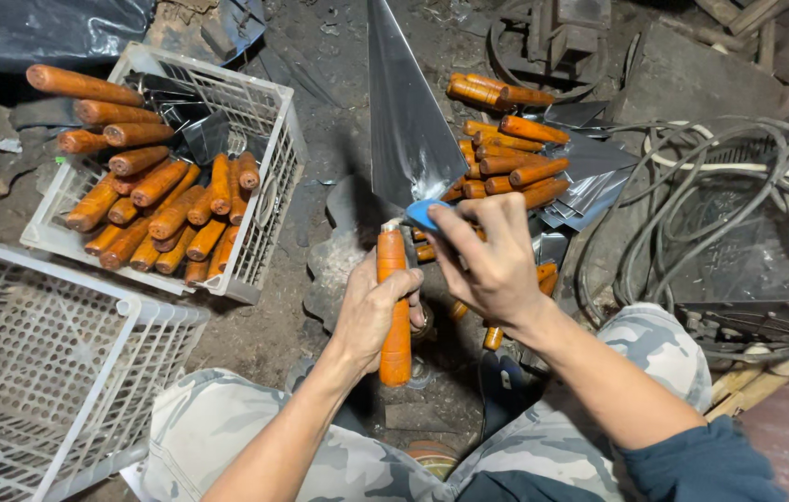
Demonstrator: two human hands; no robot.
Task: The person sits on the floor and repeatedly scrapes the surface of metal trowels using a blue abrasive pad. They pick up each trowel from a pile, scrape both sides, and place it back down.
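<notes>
My left hand (368, 311) grips the orange wooden handle (394, 316) of a trowel, holding it upright over my knees. Its triangular steel blade (404, 112) points up and away from me. My right hand (487, 256) pinches a small blue piece (424, 215) against the base of the blade, where the blade meets the handle. Beyond my hands lies a loose pile of trowels (506, 158) with the same orange handles and grey blades.
A white plastic crate (269, 121) at upper left holds several finished trowels. A second white crate (60, 363) stands at lower left. Tangled cables (710, 204) and a dark metal box (766, 321) lie to the right. The ground is dirt and rubble.
</notes>
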